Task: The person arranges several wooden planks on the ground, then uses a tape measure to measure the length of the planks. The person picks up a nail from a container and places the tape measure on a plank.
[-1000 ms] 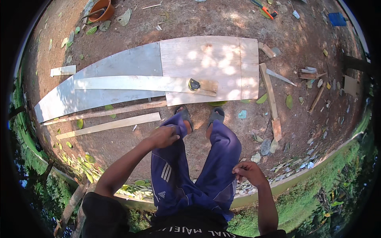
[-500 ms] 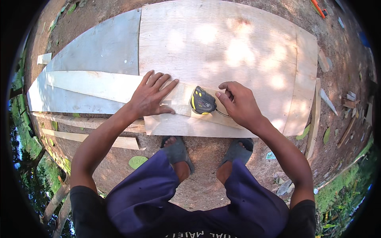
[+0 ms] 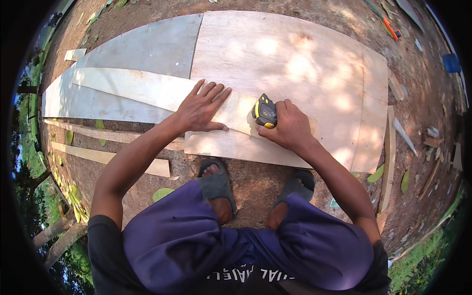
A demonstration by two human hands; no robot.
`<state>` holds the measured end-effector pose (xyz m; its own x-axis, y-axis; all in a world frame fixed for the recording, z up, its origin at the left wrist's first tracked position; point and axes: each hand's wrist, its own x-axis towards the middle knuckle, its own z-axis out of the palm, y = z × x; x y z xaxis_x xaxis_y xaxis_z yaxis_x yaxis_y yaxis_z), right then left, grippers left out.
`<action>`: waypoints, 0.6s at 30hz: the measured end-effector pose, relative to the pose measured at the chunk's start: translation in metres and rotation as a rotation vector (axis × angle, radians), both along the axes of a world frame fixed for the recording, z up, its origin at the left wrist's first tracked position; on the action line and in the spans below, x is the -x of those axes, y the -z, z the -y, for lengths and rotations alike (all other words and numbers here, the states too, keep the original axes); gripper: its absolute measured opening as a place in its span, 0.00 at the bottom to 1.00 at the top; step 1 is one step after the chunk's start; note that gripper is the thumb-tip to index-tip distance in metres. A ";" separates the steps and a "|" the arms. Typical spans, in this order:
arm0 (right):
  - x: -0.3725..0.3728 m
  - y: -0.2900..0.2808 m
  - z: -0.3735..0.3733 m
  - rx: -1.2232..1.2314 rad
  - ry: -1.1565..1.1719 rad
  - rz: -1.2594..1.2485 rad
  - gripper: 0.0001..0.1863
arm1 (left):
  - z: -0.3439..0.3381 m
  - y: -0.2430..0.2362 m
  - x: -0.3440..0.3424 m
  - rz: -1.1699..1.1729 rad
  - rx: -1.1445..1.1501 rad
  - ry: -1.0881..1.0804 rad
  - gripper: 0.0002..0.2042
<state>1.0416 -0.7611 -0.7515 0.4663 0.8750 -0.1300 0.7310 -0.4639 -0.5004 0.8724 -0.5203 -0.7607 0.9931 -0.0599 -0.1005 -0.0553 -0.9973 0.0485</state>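
Observation:
My left hand [image 3: 202,108] lies with its fingers spread on a long pale wooden strip [image 3: 140,88], pressing it onto the boards below. A black and yellow tape measure [image 3: 264,112] is gripped by my right hand [image 3: 291,125], thumb on its near side and fingers round its right side. The tape measure is over the right part of the strip. Under the strip, a light plywood sheet [image 3: 275,54] spans the right, and a grey-blue board [image 3: 147,49] with a curved far edge adjoins it on the left. No blade shows out of the tape measure.
Narrow timber pieces [image 3: 108,158] lie on the dirt to the near left, and a batten [image 3: 387,162] stands off the sheet's right edge. An orange-handled tool [image 3: 391,30] rests at the far right, near a blue object [image 3: 451,63]. My sandalled feet are close to the sheet's near edge.
My right hand has closed on the tape measure, which lay on the strip with the hand beside it. My left hand stays spread on the strip. The whole view has shifted slightly.

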 end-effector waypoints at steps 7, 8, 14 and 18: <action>0.017 -0.014 0.075 -0.036 0.176 -0.395 0.31 | 0.034 -0.006 -0.011 0.145 0.185 -0.162 0.39; 0.028 -0.013 0.082 -0.103 0.216 -0.421 0.31 | 0.048 -0.016 -0.017 0.110 0.312 -0.178 0.38; 0.074 -0.019 0.083 -0.171 0.350 -0.665 0.31 | 0.138 -0.035 -0.036 -0.227 1.240 -0.320 0.33; 0.077 -0.008 0.087 -0.262 0.372 -0.678 0.31 | 0.143 -0.043 -0.050 -0.424 1.500 -0.557 0.37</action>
